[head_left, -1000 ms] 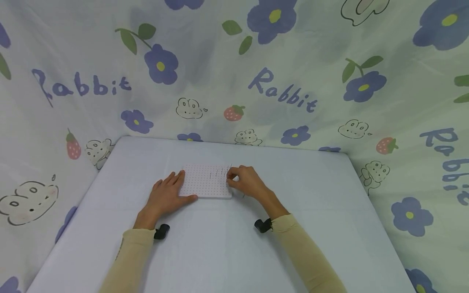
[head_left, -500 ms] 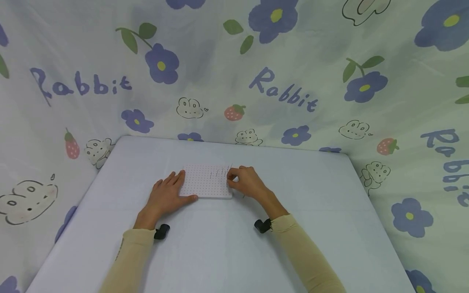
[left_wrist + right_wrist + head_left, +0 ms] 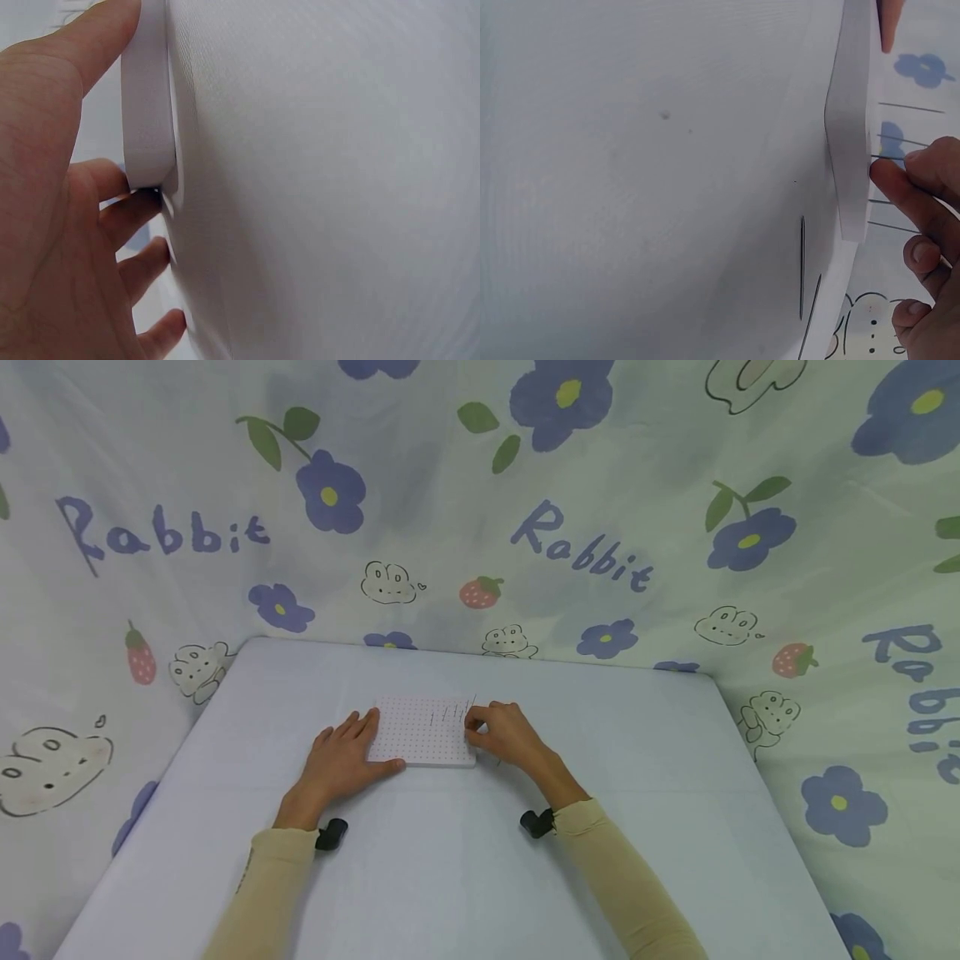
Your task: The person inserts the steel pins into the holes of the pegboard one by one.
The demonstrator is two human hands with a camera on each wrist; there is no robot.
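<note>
A white board (image 3: 412,743) with a grid of small holes lies on the table between the hands. Several thin metal needles (image 3: 443,714) stand upright along its far right part. My right hand (image 3: 506,731) is at the board's right edge, where thumb and index finger pinch a needle (image 3: 885,157) whose lower end meets the board's face. The other fingers curl loosely beside more standing needles. My left hand (image 3: 341,760) rests with spread, fairly straight fingers against the board's left side, its thumb at the near edge. In the left wrist view the fingertips touch the board's corner and the cloth.
Two loose needles (image 3: 802,268) lie on the white tablecloth (image 3: 435,860) just right of the board, partly under the right hand in the head view. A patterned curtain (image 3: 420,485) hangs behind and beside the table.
</note>
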